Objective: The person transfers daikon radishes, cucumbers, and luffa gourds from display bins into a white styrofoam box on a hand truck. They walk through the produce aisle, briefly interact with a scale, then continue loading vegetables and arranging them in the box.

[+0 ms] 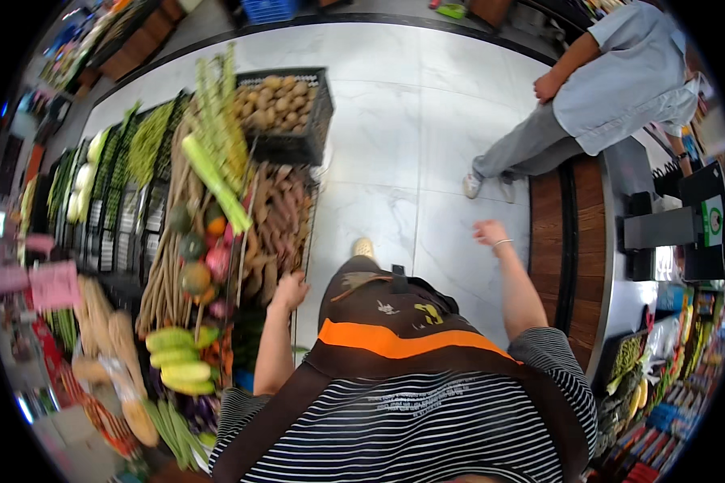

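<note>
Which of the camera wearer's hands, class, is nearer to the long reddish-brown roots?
Left. The left hand is at the near end of the long reddish-brown roots; whether it touches them is unclear. The right hand is off to their right, over the floor.

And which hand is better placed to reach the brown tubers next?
Probably the left hand: it appears close beside the brown tubers, while the right hand is out over the pale tiled floor, farther from them.
</note>
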Action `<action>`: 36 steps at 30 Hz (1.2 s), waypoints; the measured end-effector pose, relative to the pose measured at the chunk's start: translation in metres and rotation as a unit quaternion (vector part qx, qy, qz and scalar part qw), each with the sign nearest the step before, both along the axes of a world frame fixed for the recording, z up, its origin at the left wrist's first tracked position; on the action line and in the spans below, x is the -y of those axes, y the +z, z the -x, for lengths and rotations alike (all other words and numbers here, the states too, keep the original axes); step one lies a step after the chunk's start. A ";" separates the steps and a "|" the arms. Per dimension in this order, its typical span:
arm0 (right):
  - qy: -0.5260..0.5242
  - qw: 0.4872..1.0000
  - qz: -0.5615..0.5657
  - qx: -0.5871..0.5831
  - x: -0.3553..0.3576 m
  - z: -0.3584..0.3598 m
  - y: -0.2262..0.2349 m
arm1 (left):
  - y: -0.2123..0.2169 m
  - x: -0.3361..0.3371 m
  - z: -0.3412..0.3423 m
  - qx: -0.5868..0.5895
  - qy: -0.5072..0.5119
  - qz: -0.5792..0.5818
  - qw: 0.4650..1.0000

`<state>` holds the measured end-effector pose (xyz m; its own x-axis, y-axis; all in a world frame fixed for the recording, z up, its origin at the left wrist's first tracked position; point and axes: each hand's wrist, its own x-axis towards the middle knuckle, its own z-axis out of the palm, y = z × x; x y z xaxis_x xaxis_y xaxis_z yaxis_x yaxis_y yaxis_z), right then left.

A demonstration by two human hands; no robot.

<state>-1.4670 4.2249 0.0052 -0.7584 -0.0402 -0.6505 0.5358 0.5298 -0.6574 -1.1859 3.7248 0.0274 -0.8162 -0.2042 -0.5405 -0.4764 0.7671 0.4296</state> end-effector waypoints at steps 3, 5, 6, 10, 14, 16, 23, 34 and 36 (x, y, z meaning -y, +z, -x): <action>0.047 0.991 -0.099 0.076 0.008 0.012 -0.033 | 0.040 0.015 0.183 -0.106 -0.045 -0.018 0.993; -0.152 0.976 -0.017 0.152 0.011 0.002 -0.052 | 0.068 0.016 0.296 -0.167 -0.095 -0.047 0.980; -0.227 0.955 0.007 0.189 0.003 -0.006 -0.060 | 0.086 0.011 0.352 -0.172 -0.158 -0.031 0.972; -0.367 0.880 -0.033 0.298 -0.001 -0.014 -0.066 | 0.112 -0.015 0.536 -0.212 -0.204 -0.073 0.953; -0.439 0.834 -0.057 0.329 -0.035 0.019 -0.146 | 0.080 -0.052 0.684 -0.179 -0.245 -0.112 0.946; -0.418 0.848 -0.050 0.321 -0.034 0.091 -0.162 | 0.031 -0.043 0.730 -0.128 -0.185 -0.167 0.960; -0.148 0.983 0.050 0.095 -0.030 0.563 -0.085 | -0.107 0.080 0.784 0.186 0.212 -0.248 0.927; -0.197 0.976 0.002 0.097 -0.094 0.871 -0.067 | -0.128 -0.019 1.177 0.284 0.125 -0.175 0.934; -0.040 0.992 -0.103 0.062 -0.139 0.837 -0.114 | -0.137 -0.080 1.310 0.258 0.071 -0.194 0.944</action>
<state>-2.3044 4.3636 -0.1086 -0.6679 0.1602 -0.7268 0.6509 0.5992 -0.4661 -2.4962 3.8044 -0.1100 -0.4025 0.0029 -0.9154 -0.7851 0.5131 0.3468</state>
